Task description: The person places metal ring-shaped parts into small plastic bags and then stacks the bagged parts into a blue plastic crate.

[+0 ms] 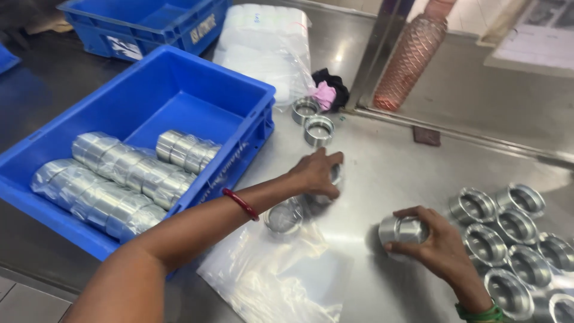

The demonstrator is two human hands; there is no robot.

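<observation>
The one camera sits on my head and looks down, forward and close, at the steel table, blue crate at left side.

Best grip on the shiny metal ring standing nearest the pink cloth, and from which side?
Take the upright shiny metal ring by its outer wall, coming from above, fingers on opposite sides. It stands open end up. A second ring crowds its near side and the pink cloth its right, so a sideways approach looks cramped.

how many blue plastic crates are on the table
2, maybe 3: a near crate holding bagged metal rings, another behind it, and a blue edge far left.
</observation>
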